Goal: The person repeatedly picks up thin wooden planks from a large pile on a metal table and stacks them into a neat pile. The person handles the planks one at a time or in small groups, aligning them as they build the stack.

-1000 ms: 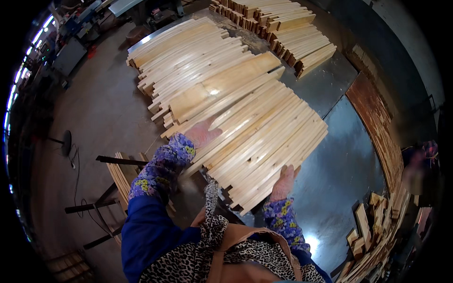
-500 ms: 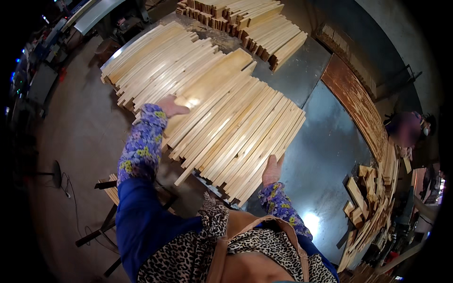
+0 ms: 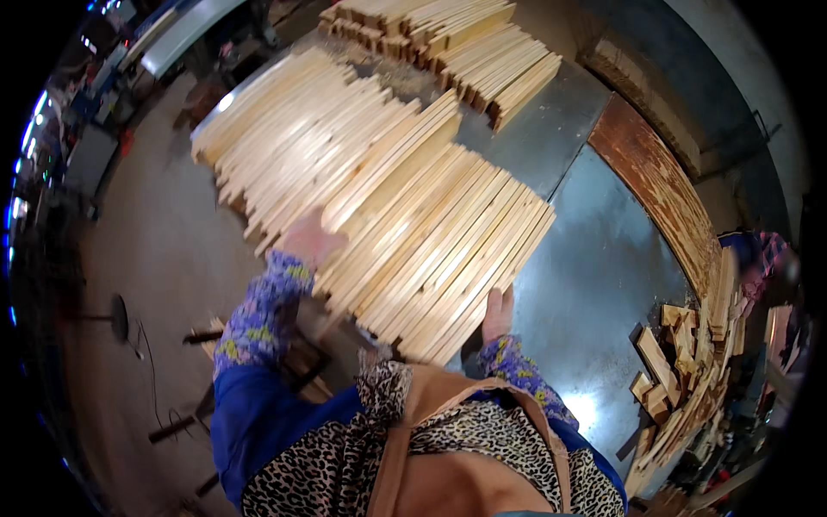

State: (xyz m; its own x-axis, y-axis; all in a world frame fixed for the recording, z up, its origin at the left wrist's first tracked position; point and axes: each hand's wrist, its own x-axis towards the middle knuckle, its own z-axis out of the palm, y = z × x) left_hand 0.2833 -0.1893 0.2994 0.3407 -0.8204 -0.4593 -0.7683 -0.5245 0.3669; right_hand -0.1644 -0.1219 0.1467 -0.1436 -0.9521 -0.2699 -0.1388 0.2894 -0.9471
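Note:
Many long pale wooden strips lie side by side on the metal table, in a left group point(image 3: 284, 129) and a nearer right group point(image 3: 439, 250). A step in height separates the two groups. My left hand point(image 3: 312, 239), slightly blurred, rests at the near left side of the right group with its thumb stretched out. My right hand point(image 3: 497, 313) lies against that group's outer right edge, fingers extended along the last strip; part of it is hidden by the wood. The near ends of the strips are a little uneven.
A higher stack of strips point(image 3: 482, 60) stands at the far side. The grey metal table point(image 3: 594, 258) has a worn brown board point(image 3: 646, 181) along its right. Offcuts point(image 3: 668, 366) are heaped at the lower right, near another person point(image 3: 762, 258). A dark metal stand point(image 3: 172, 428) is at lower left.
My left hand has moved nearer to me along the strips. The right group's near ends look more even, and a protruding strip stands out less. My right hand stays at the outer edge.

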